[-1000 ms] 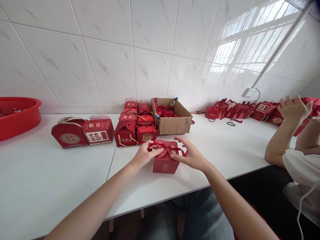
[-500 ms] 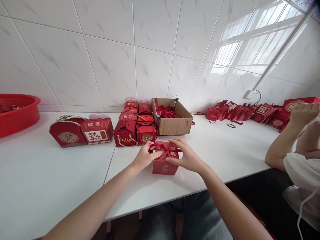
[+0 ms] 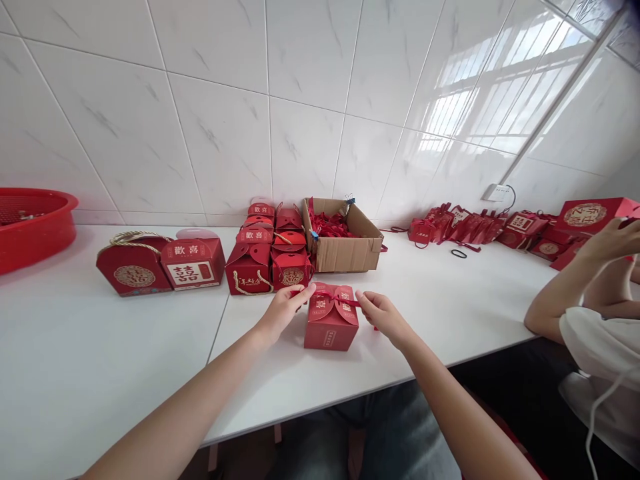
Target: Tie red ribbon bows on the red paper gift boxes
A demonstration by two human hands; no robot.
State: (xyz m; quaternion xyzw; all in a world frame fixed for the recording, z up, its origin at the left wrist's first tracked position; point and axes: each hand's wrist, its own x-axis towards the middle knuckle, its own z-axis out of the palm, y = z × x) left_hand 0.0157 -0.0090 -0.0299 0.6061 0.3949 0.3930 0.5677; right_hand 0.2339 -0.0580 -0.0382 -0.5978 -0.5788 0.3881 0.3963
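While half a second ago both hands lay spread over the box, thumbs close to the knot, they have now drawn apart. The left hand [image 3: 284, 310], its fingers nearly closed, pinches between thumb and forefinger at the upper left edge, apparently on one end of the narrow red fabric ribbon [image 3: 350, 303]; the fingers hide that end. The right hand [image 3: 384, 317] has moved off the lid to the right — its fingertips now pressed together on the other end, a bit of red hanging below. The ribbon runs across the top between them, straighter than before. The red cardboard gift box [image 3: 330, 333] with curved interlocking flaps stands upright on the white tabletop [image 3: 425, 290], practically where it was, in front of the brown cardboard carton [image 3: 349, 255]. At far right, the co-worker's raised forearm [image 3: 563, 287] has tilted further right.
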